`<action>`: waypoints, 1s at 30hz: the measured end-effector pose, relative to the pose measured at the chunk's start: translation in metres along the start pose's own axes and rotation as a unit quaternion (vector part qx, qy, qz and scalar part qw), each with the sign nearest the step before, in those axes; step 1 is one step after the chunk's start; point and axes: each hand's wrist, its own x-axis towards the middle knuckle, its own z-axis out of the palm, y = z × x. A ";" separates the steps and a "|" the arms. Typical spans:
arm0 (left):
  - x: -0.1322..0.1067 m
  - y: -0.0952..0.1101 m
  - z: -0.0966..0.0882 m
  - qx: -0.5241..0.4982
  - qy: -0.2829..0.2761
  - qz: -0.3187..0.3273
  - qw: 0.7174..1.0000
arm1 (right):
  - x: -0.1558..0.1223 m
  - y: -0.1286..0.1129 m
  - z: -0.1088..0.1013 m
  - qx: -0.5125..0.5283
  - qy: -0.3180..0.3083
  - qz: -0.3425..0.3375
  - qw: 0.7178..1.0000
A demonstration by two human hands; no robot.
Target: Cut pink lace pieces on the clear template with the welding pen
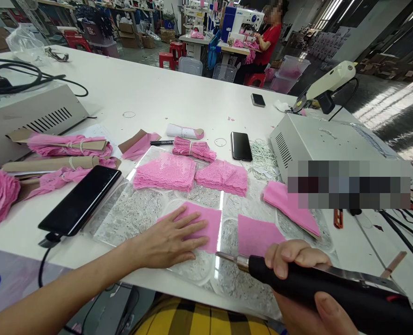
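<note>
My left hand (180,237) lies flat with fingers spread on a pink fabric piece (209,223), over a clear-edged, stone-patterned board (136,218). In my right hand (300,270) is a black-handled cutter (349,293) with a slim metal tip. That tip is at the lower right corner of the fabric under my left hand. Just right of it a second pink fabric piece (257,235) rests on the board. Behind my hands are two stacks of pink lace pieces, the left stack (164,172) and the right stack (223,177). A folded pink fabric stack (290,207) lies at the board's right.
A large phone (82,200) with a cable stands at the left by pink lace bundles (70,144). Metal boxes flank the table, one left (45,116), one right (332,139). Another phone (241,146) lies near tangled string (267,158). Beyond, a person in red (271,39) sews.
</note>
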 end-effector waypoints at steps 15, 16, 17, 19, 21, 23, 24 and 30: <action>-0.002 0.003 0.002 0.023 0.013 -0.001 1.000 | 0.006 0.001 0.004 -0.017 0.016 -0.016 1.000; -0.002 0.003 0.002 0.024 0.014 -0.002 1.000 | 0.007 0.001 0.004 -0.018 0.018 -0.020 0.999; -0.002 0.003 0.002 0.026 0.015 -0.001 1.000 | 0.008 0.001 0.003 -0.018 0.020 -0.024 0.999; -0.002 0.003 0.003 0.027 0.019 0.001 0.999 | 0.009 0.001 0.003 -0.019 0.020 -0.028 0.999; -0.003 0.002 0.003 0.026 0.021 0.002 0.999 | 0.010 0.000 0.003 -0.018 0.019 -0.027 0.999; -0.003 0.002 0.004 0.022 0.021 0.002 1.000 | 0.009 0.000 0.003 -0.019 0.019 -0.019 0.999; -0.002 0.001 0.004 0.020 0.021 0.002 1.000 | 0.008 -0.001 0.003 -0.019 0.018 -0.016 1.000; -0.001 0.001 0.004 0.008 0.031 0.010 0.999 | 0.008 -0.002 0.005 -0.020 0.019 -0.012 1.000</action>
